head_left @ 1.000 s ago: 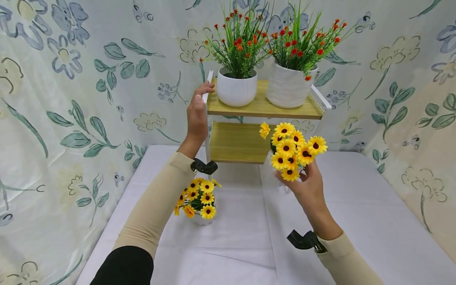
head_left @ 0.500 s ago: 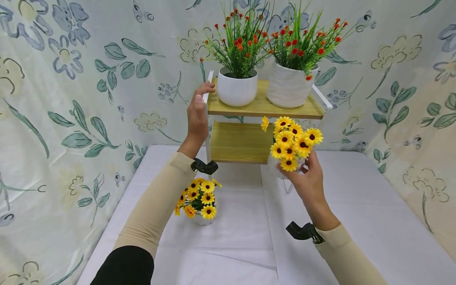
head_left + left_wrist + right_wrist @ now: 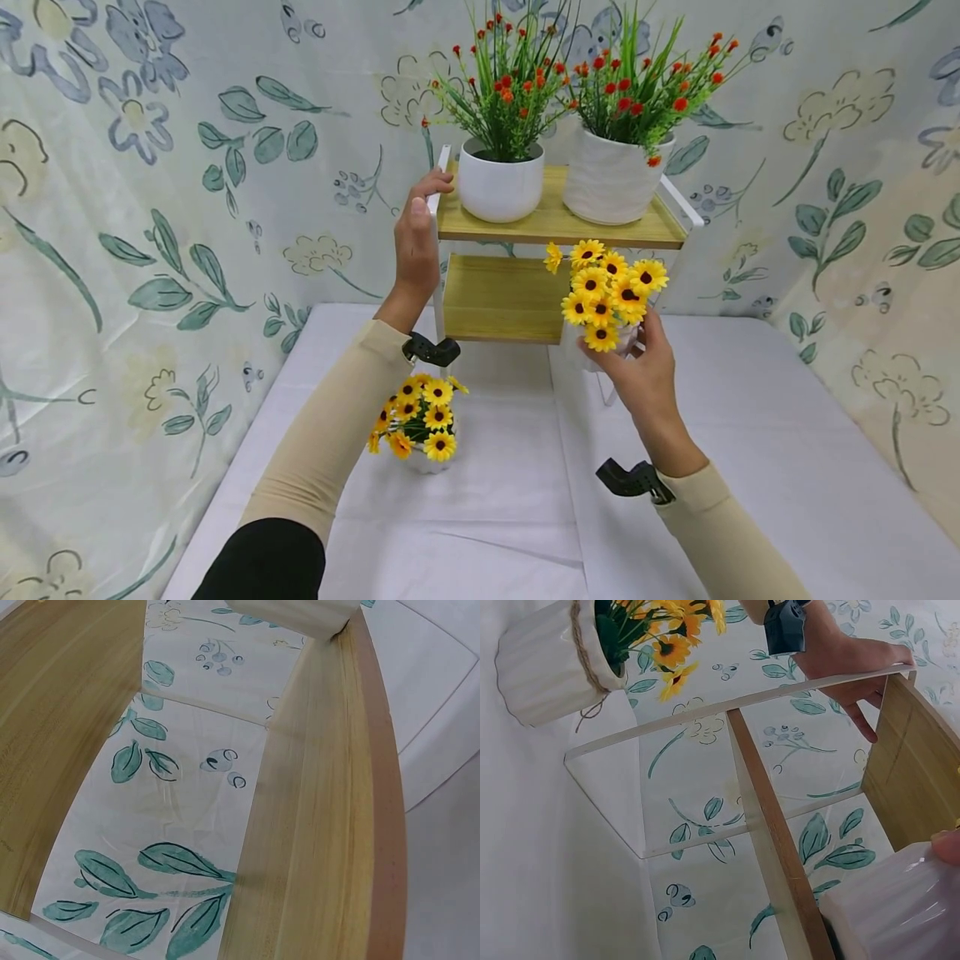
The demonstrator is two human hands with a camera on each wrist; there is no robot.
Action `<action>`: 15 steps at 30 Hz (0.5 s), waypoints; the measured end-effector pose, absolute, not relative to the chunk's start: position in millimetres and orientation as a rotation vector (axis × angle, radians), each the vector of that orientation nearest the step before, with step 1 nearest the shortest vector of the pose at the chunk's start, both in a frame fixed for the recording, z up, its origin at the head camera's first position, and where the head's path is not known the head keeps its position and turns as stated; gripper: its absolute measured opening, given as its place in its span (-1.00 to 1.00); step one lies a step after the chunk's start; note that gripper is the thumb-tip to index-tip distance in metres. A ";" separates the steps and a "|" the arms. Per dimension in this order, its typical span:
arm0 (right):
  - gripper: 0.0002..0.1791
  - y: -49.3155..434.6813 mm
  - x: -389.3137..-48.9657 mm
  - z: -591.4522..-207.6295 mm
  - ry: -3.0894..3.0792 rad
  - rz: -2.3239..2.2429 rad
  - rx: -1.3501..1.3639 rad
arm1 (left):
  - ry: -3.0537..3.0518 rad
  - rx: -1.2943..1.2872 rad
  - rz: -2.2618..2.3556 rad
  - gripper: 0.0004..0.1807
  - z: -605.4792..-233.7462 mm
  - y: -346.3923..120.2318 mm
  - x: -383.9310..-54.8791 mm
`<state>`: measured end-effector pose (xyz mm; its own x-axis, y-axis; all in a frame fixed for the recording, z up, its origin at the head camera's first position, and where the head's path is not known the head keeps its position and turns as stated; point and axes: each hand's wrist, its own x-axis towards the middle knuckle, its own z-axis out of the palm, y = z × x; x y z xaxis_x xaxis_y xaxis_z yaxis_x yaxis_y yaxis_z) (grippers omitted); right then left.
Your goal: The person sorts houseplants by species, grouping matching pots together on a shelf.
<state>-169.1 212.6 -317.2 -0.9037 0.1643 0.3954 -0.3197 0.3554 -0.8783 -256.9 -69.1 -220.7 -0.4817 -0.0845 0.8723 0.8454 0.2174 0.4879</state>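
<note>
My right hand [image 3: 642, 375] holds a white pot of yellow artificial sunflowers [image 3: 606, 292] at the right end of the rack's lower shelf [image 3: 502, 300]. The right wrist view shows the white ribbed pot [image 3: 900, 907] over that shelf's edge, with a fingertip on its side. Its base also appears at the top of the left wrist view, and whether it fully rests on the wood cannot be told. Up at the left side of the two-tier plant rack [image 3: 558, 237], my left hand [image 3: 417, 242] grips the white metal frame.
Two white pots of red-flowered grass, one smooth [image 3: 500, 187] and one ribbed [image 3: 611, 179], stand on the top shelf. Another sunflower pot [image 3: 420, 421], twine round its rim, stands on the white-covered table [image 3: 480, 533] below my left forearm. A floral cloth [image 3: 187, 250] hangs behind.
My right hand has moved the sunflower pot a little left and up, further over the lower shelf. The left hand stays on the frame.
</note>
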 end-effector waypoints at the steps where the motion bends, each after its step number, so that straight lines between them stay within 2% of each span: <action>1: -0.11 212.4 -169.0 -317.1 -2.209 1.572 0.125 | -1.653 -0.724 -1.391 -0.45 -220.4 -68.9 -256.7; 15: -0.13 211.7 -168.1 -315.3 -2.220 1.642 0.080 | -1.625 -0.726 -1.377 -0.41 -224.5 -69.1 -263.6</action>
